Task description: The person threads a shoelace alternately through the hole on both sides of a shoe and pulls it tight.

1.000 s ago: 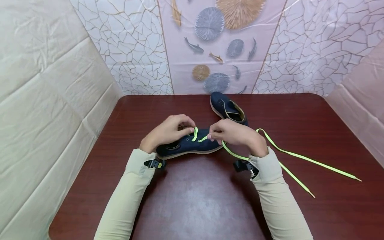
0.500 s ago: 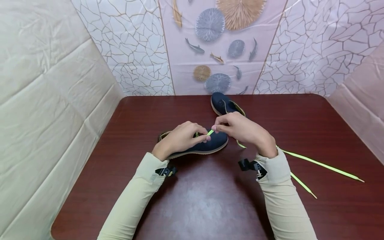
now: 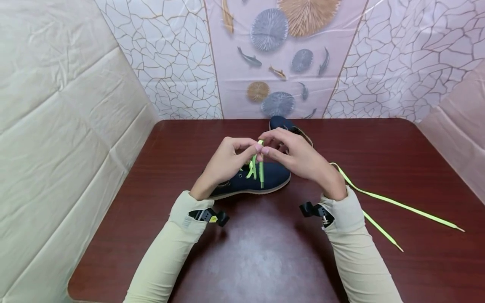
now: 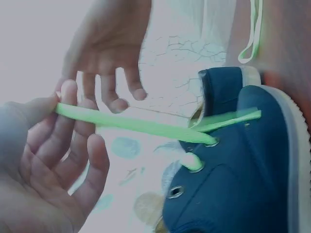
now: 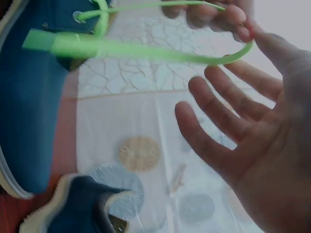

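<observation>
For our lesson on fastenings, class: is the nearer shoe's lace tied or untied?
Untied: the lace runs from the nearer shoe up to the left hand, one tip hanging loose, and no knot shows.

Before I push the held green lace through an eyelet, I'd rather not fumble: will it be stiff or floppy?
The held lace will probably be floppy, since it bends back tightly near the left hand. It is likely light, being a thin, narrow strip. Its tip may be stiffer, as that part looks darker and sheathed.
</observation>
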{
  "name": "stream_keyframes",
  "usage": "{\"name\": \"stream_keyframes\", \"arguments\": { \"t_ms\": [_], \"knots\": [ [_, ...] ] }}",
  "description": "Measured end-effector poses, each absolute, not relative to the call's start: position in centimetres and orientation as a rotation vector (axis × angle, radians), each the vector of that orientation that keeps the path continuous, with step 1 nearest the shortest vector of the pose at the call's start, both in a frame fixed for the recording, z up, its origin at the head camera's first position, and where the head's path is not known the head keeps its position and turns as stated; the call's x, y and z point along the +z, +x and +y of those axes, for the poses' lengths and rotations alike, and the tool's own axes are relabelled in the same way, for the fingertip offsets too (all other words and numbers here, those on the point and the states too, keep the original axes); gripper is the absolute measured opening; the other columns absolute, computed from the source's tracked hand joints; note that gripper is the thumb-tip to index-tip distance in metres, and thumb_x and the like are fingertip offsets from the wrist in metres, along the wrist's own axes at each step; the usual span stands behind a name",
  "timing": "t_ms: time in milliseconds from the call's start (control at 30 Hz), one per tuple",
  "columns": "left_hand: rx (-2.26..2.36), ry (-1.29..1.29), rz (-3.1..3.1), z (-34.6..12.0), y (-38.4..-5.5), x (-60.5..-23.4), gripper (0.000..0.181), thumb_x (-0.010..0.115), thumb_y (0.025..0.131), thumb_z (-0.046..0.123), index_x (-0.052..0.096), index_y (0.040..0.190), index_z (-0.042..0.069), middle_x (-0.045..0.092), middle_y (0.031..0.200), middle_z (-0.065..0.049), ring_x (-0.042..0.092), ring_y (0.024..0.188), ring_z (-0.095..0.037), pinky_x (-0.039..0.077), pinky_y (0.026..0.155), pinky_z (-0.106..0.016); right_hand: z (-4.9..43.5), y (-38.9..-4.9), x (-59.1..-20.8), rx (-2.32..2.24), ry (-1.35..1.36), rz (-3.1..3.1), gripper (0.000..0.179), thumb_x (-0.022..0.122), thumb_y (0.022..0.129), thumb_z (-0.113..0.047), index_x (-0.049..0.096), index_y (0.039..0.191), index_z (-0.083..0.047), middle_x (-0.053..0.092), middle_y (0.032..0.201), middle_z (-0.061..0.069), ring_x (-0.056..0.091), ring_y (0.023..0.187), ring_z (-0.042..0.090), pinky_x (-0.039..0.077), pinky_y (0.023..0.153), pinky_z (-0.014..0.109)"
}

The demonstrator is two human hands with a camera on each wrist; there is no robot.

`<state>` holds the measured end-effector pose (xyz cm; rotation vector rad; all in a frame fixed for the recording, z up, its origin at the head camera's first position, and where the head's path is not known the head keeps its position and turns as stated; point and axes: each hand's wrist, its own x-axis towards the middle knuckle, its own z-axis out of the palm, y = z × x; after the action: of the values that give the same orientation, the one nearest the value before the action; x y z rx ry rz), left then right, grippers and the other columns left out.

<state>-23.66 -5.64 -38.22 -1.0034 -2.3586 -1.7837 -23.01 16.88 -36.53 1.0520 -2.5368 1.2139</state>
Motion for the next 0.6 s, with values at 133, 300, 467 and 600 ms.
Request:
{"name": "stream_keyframes", "arguments": {
  "t_ms": [133,300,467,600],
  "knots": [
    [-1.8,-0.935,-2.369,-5.7,-23.6,-37.6,0.024,0.064,0.107,0.017,0.08,0.096,0.004,0.075,0.081,-0.007,0.061,0.07,-0.035,0.053,0.063,-0.037,16.3,-23.1,-36.8,1.227,1.094,-2.533,0.026,0.065,0.105,-0.008,0.069,0.131,-0.004,0.068,0.114,0.006,0.067,0.097,0.016,0.055,0.085,0.033],
    [-1.858,-0.904,-2.356,-5.9,-23.5,-37.2,0.023,0.066,0.107,0.017,0.079,0.094,0.003,0.073,0.081,-0.011,0.065,0.073,-0.041,0.057,0.067,-0.049,15.8,-23.2,-37.4,1.265,1.084,-2.484,0.022,0.066,0.104,-0.006,0.071,0.125,-0.004,0.067,0.107,0.006,0.063,0.091,0.015,0.052,0.082,0.028],
    [-1.911,-0.881,-2.314,-6.2,-23.2,-36.9,0.018,0.067,0.106,0.016,0.077,0.098,0.003,0.072,0.081,-0.01,0.066,0.073,-0.041,0.058,0.064,-0.049,15.2,-23.5,-38.3,1.3,1.117,-2.486,0.009,0.067,0.103,-0.006,0.071,0.111,-0.006,0.064,0.097,0.003,0.058,0.084,0.016,0.049,0.076,0.029],
    [-1.968,-0.846,-2.274,-6.5,-22.9,-36.6,0.016,0.067,0.106,0.015,0.076,0.104,0.002,0.072,0.083,-0.013,0.067,0.071,-0.036,0.058,0.062,-0.046,13.9,-23.7,-39.3,1.267,1.026,-2.443,0.006,0.068,0.103,-0.006,0.072,0.098,-0.006,0.064,0.087,0.002,0.055,0.078,0.016,0.046,0.072,0.029]
  ]
}}
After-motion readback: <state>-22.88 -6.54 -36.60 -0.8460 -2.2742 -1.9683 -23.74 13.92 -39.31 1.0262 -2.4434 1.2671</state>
